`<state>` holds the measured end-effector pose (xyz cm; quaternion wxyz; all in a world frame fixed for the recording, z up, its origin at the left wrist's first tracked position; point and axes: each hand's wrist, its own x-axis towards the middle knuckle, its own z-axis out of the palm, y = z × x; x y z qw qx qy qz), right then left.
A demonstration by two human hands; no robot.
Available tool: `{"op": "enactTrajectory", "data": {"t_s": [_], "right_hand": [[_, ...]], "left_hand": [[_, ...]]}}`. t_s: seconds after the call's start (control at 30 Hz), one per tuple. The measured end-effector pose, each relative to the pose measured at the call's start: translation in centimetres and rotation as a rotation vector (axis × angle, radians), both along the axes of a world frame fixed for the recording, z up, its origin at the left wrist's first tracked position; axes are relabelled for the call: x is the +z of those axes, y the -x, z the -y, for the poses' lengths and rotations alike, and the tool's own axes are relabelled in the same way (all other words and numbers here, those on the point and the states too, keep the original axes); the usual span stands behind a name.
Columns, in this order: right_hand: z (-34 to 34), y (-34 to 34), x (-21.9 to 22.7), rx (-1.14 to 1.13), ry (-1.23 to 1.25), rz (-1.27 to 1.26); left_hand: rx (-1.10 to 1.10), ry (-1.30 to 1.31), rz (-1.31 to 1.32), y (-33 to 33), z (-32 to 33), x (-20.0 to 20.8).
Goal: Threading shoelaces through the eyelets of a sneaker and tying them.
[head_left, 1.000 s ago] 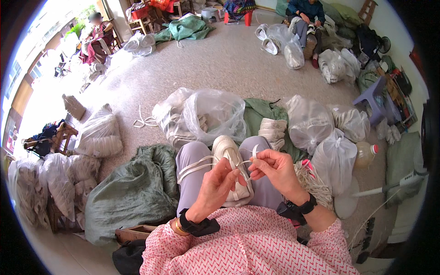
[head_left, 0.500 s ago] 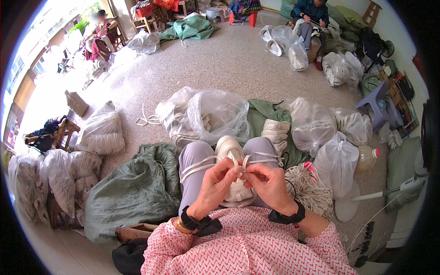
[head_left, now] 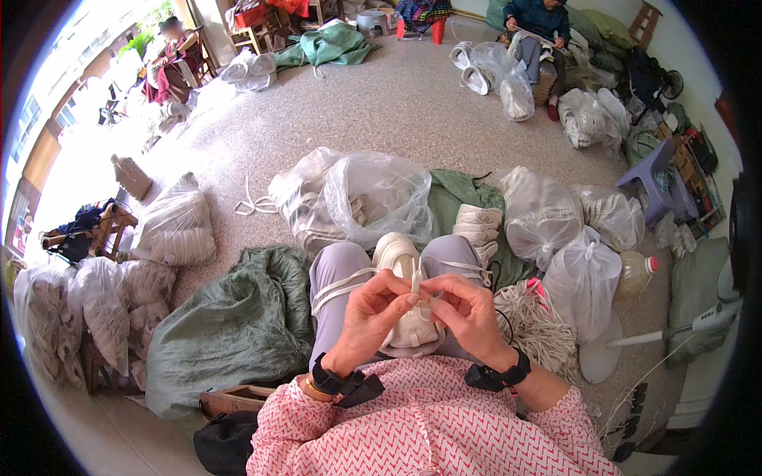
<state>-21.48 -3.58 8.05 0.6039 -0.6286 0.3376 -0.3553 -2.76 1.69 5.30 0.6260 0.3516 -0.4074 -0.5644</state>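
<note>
A cream-white sneaker (head_left: 406, 339) rests between my knees. Over it my hands meet, pinching a white shoelace (head_left: 417, 272) whose short length stands up between the fingertips. My left hand (head_left: 371, 311) has thumb and forefinger closed on the lace. From the other side, my right hand (head_left: 467, 312) pinches at the same spot, its fingertips touching or nearly touching the left ones. Lengths of lace lie across both my lilac-trousered knees (head_left: 337, 274). The fingers partly hide the shoe's middle and its eyelets.
In front lies a clear plastic bag (head_left: 349, 198) of shoe pieces, beside stacked pale shoes (head_left: 479, 226). A bundle of white laces (head_left: 540, 325) and tied bags (head_left: 544, 214) are on the right. A green sack (head_left: 234, 333) lies left. Two people sit farther off.
My fingertips have come together slightly. The lace parts that stood separately between them now form one upright length. The shoe stays in place.
</note>
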Motion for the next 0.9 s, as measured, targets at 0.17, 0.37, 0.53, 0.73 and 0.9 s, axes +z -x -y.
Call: {"op": "enactTrajectory", "data": {"t_s": [0.17, 0.37, 0.53, 0.73, 0.9], "right_hand": [[0.8, 0.1, -0.5, 0.048, -0.053, 0.088], [1.0, -0.2, -0.7, 0.048, -0.087, 0.079], [0.8, -0.5, -0.3, 0.036, -0.151, 0.074], [1.1, -0.3, -0.8, 0.012, -0.115, 0.073], [2.9, 0.5, 2.7, 0.0, -0.001, 0.042]], "left_hand": [[-0.102, -0.047, 0.003, -0.3, -0.3, 0.2], [-0.085, -0.066, 0.073, 0.0, -0.3, 0.0], [-0.052, -0.06, 0.114, 0.4, -0.4, -0.3], [0.022, -0.058, 0.326, 0.5, -0.3, -0.5], [0.176, 0.163, 0.82, -0.6, 0.1, -0.2]]}}
